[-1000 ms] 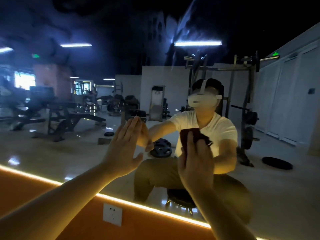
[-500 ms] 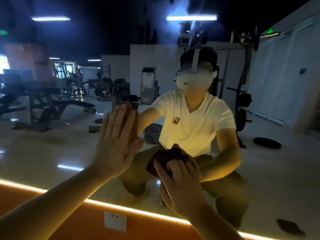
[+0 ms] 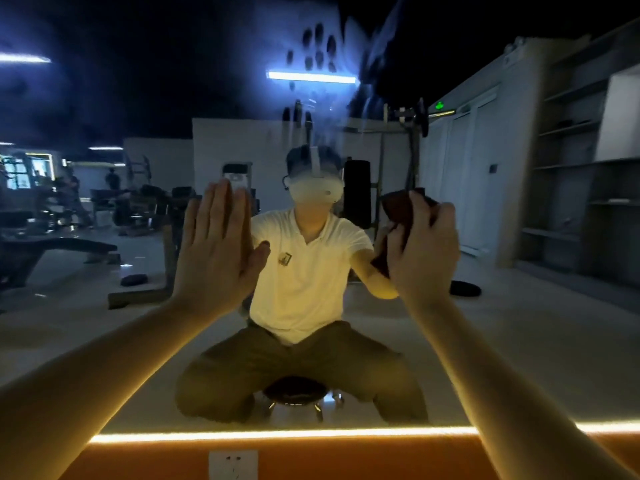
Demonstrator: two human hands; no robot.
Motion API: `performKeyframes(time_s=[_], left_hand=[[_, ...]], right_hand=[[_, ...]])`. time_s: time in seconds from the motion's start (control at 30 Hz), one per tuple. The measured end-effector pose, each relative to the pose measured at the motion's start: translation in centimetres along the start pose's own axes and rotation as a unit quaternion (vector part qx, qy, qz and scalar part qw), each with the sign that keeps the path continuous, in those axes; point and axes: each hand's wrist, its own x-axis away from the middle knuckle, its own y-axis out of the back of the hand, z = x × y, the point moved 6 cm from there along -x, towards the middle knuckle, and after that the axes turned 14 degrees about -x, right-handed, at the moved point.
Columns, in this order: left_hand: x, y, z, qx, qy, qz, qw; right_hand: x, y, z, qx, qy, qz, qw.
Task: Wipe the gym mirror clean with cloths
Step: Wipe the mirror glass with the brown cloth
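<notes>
Dim gym space fills the mirror [image 3: 104, 323]: benches and racks on the left, open shelving on the right, tube lights overhead, all of it reflection.

The step in hand looks to be the wiping itself. The right hand [image 3: 424, 252] has its fingers curled round a dark red cloth [image 3: 398, 207] and holds it up at the glass, just right of the reflected person. Whether the cloth presses on the glass at this instant I cannot tell. The left hand [image 3: 218, 251] lies flat on the glass, fingers straight and together, holding nothing; it seems to serve as a brace.

Much appears left to do. High on the pane, above the reflected head, a pale cloudy patch carries dark oval fingermarks [image 3: 318, 57], and slanting streaks [image 3: 367, 95] run beside it. The next move likely calls for carrying the cloth up and leftward into that haze with firm, overlapping strokes. From the low stool [image 3: 294, 393] seen in the reflection, that reach may require rising. The bracing palm may leave its own print to wipe afterwards.

Lower down the glass reads clearer. Along its bottom edge runs a warm light strip [image 3: 277, 435], and under that an orange wall [image 3: 381, 459] with a white wall socket [image 3: 233, 464].
</notes>
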Motion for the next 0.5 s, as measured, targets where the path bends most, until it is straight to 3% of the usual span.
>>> performKeyframes(time_s=[0.1,0.23,0.3,0.4,0.43,0.5], left_hand=[[0.0,-0.9,0.8,-0.024,-0.029,0.013,0.999],[0.2,-1.2,0.9,-0.037,-0.043,0.025,0.998],[0.2,-0.9,1.1,-0.044,-0.050,0.029,0.997],[0.3,-0.9,1.1,-0.025,-0.063,0.026,0.997],[0.3,-0.8,1.1,-0.016,-0.060,0.018,0.998],[0.3,-0.9,0.9,-0.004,-0.057,0.005,0.998]], right_hand=[[2.8,-3.2,3.9,-0.004,-0.069,0.004,0.998],[6.9,-6.9,8.2,-0.036,-0.075,0.062,0.995],[9.3,-8.1,10.5,-0.042,0.031,0.159,0.986],[12.2,-8.3,12.2,-0.016,0.235,0.295,0.926],[11.5,-7.7,11.5,0.010,0.260,0.303,0.917],[8.8,-5.9,9.0,0.047,0.230,0.274,0.933]])
